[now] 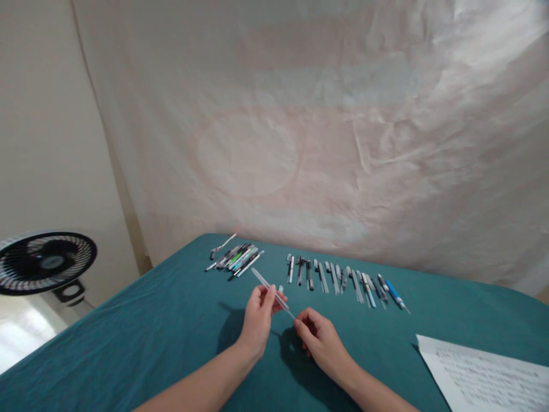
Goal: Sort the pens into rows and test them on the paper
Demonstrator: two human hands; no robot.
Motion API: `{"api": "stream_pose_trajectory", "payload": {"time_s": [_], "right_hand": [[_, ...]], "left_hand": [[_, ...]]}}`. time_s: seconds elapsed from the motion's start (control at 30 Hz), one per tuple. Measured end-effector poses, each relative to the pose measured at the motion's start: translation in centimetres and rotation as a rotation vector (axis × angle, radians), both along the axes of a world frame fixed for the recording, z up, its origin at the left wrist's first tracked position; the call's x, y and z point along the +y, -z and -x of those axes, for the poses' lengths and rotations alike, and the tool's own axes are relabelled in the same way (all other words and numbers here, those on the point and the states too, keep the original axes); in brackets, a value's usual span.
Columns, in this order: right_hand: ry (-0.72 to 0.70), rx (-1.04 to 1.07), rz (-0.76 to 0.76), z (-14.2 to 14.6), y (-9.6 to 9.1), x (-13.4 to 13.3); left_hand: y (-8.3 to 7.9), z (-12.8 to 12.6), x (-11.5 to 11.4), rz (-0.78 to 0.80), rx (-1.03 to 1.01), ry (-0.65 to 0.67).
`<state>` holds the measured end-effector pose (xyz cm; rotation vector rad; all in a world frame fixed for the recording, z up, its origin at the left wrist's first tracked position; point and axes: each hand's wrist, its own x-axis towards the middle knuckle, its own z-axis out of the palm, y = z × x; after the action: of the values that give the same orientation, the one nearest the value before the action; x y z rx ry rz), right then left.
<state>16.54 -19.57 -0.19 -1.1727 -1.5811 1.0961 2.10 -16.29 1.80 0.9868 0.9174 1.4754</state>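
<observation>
My left hand is closed round a clear pen barrel that slants up to the left above the cloth. A small whitish piece, perhaps a pen cap, shows by its fingers. My right hand pinches the end of a thin pen refill, which lines up with the lower end of the barrel. Whether the refill is partly inside the barrel I cannot tell. Beyond both hands, a row of pens lies across the cloth, with a blue pen at its right end.
A pile of pens and refills lies at the back left of the green-clothed table. A sheet of paper with writing rests at the front right. Left of the table stands a black fan. A pale sheet hangs behind.
</observation>
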Motion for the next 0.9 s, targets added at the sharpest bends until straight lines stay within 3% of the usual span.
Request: {"api": "stream_pose_trajectory", "payload": {"time_s": [0.17,0.3,0.37,0.5,0.6,0.7,0.9], "right_hand": [[0.020,-0.066,-0.074,-0.1,-0.1,-0.1],[0.050,0.022,-0.022,-0.3,0.0,0.2],[0.106,0.095,0.027,-0.4,-0.1,0.5],[0.227,0.215,0.075,-0.7,-0.3,0.8],[0.268,0.266,0.078,-0.8,-0.3,0.9],[0.258,0.290,0.078,-0.8,-0.3,0.8],[0.247,0.295,0.069,-0.8,-0.3,0.9]], "left_hand": [[-2.6,2.6,2.6,-0.081,-0.060,-0.209],[-4.4,4.5,4.1,-0.160,-0.006,-0.347],[-4.4,4.6,4.1,-0.148,0.176,-0.291],[-3.2,3.4,2.6,-0.123,0.740,0.073],[-2.0,2.2,1.1,-0.192,1.126,0.211],[-1.3,1.5,0.1,-0.228,1.360,0.223],[-0.9,1.2,-0.1,-0.225,1.641,0.155]]}}
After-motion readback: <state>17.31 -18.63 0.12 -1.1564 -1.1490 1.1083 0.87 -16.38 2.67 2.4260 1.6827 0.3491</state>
